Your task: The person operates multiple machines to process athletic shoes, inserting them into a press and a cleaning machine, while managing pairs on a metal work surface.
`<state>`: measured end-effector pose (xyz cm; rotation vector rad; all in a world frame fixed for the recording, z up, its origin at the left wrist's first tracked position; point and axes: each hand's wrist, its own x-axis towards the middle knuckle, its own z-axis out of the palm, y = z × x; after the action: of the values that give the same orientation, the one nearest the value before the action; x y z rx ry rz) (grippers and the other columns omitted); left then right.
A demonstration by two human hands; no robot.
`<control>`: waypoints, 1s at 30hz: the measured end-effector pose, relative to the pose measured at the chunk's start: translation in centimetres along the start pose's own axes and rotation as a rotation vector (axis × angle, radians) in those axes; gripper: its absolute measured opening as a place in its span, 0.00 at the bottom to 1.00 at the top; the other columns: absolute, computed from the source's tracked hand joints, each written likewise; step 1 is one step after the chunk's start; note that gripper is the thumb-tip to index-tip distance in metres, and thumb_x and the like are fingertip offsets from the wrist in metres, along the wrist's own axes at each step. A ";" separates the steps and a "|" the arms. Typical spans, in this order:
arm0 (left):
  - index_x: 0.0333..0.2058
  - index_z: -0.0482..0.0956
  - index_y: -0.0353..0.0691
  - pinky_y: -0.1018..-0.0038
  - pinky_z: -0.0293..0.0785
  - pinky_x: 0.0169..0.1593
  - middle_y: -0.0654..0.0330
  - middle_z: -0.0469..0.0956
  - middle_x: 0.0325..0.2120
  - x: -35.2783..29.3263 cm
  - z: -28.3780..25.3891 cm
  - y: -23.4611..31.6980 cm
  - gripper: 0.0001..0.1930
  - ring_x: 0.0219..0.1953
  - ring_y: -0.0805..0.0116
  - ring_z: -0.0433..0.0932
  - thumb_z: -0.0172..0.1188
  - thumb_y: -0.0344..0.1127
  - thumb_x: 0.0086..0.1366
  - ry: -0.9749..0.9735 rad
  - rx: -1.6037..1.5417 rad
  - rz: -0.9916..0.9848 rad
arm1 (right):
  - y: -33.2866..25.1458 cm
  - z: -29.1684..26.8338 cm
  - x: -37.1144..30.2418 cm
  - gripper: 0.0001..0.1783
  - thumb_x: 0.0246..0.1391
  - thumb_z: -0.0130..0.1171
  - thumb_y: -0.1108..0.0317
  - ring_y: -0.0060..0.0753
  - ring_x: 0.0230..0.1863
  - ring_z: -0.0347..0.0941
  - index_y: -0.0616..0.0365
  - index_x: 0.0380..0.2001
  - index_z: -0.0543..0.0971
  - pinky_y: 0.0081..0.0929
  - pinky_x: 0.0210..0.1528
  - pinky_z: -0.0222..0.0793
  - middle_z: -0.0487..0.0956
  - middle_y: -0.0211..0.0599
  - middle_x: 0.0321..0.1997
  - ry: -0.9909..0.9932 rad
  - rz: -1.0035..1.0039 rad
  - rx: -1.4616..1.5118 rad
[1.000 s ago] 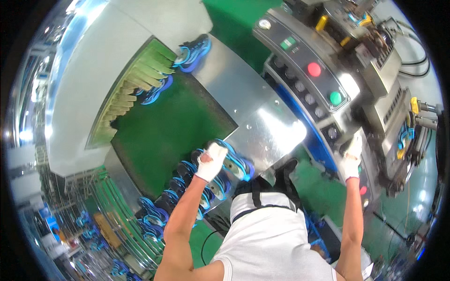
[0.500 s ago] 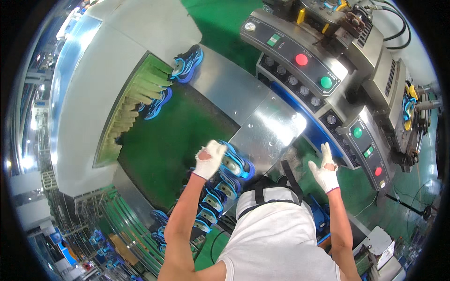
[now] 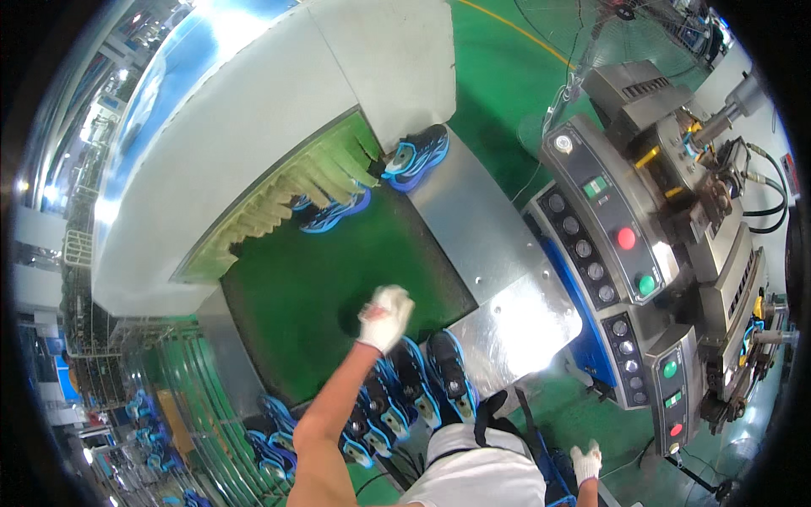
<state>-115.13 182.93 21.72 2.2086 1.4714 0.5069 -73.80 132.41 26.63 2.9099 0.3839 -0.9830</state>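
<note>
My left hand (image 3: 386, 319), in a white glove torn open at the back, is held over the green conveyor belt (image 3: 338, 279). Its fingers look curled and no object shows in them. Just below it stands a row of black-and-blue shoes (image 3: 405, 389), side by side along the near edge of the belt. The rightmost shoe (image 3: 452, 372) sits partly by the metal plate, untouched by either hand. My right hand (image 3: 585, 463), gloved in white as well, hangs low at the right beside my body, fingers apart and holding nothing visible.
A machine with a strip curtain (image 3: 296, 186) spans the belt's far end. One shoe (image 3: 334, 209) lies at the curtain, another (image 3: 416, 158) on the metal side plate (image 3: 473, 220). Right stands a press with control panels (image 3: 604, 211). A wire rack (image 3: 211, 380) is at left.
My left hand has left the shoe at the row's end and is over the belt. My right hand has dropped lower beside my body. The view has shifted.
</note>
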 end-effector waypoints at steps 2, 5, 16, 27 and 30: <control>0.51 0.75 0.36 0.55 0.70 0.58 0.45 0.75 0.51 5.9 -1.1 -7.9 0.15 0.52 0.45 0.74 0.55 0.37 0.70 0.212 0.077 -0.367 | 11.0 3.9 2.1 0.38 0.52 0.66 0.52 0.58 0.65 0.71 0.67 0.60 0.75 0.46 0.67 0.66 0.76 0.61 0.62 -0.013 -0.207 -0.137; 0.59 0.70 0.41 0.50 0.73 0.55 0.45 0.71 0.52 14.3 -5.6 -16.0 0.25 0.53 0.41 0.75 0.60 0.43 0.67 0.442 0.320 -0.383 | 12.6 5.4 -3.4 0.26 0.55 0.70 0.54 0.35 0.26 0.74 0.67 0.45 0.79 0.35 0.28 0.70 0.81 0.41 0.33 0.116 -0.179 0.150; 0.53 0.74 0.38 0.49 0.75 0.50 0.43 0.76 0.52 22.8 -4.9 -18.7 0.23 0.49 0.38 0.78 0.47 0.52 0.76 0.489 0.258 -0.328 | 5.7 2.0 -9.2 0.32 0.55 0.70 0.50 0.44 0.41 0.79 0.69 0.50 0.79 0.42 0.42 0.75 0.84 0.52 0.44 -0.197 0.318 0.182; 0.42 0.80 0.41 0.68 0.75 0.36 0.55 0.78 0.31 8.9 -6.8 -2.3 0.13 0.30 0.64 0.78 0.48 0.40 0.76 0.211 -0.456 -0.450 | -26.2 -6.5 -4.4 0.39 0.56 0.68 0.57 0.49 0.70 0.69 0.67 0.66 0.69 0.36 0.70 0.65 0.73 0.56 0.67 -0.243 -0.489 0.579; 0.41 0.81 0.42 0.77 0.66 0.22 0.65 0.74 0.24 5.9 -7.9 7.1 0.15 0.19 0.80 0.68 0.46 0.42 0.78 0.124 -0.642 -0.412 | -32.8 -9.8 -6.0 0.47 0.54 0.67 0.49 0.51 0.70 0.68 0.68 0.68 0.65 0.37 0.71 0.63 0.69 0.59 0.70 -0.389 -0.837 0.472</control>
<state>-111.63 187.15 32.59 1.3623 1.5002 0.8392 -80.67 164.06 39.22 2.7930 1.5973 -1.9112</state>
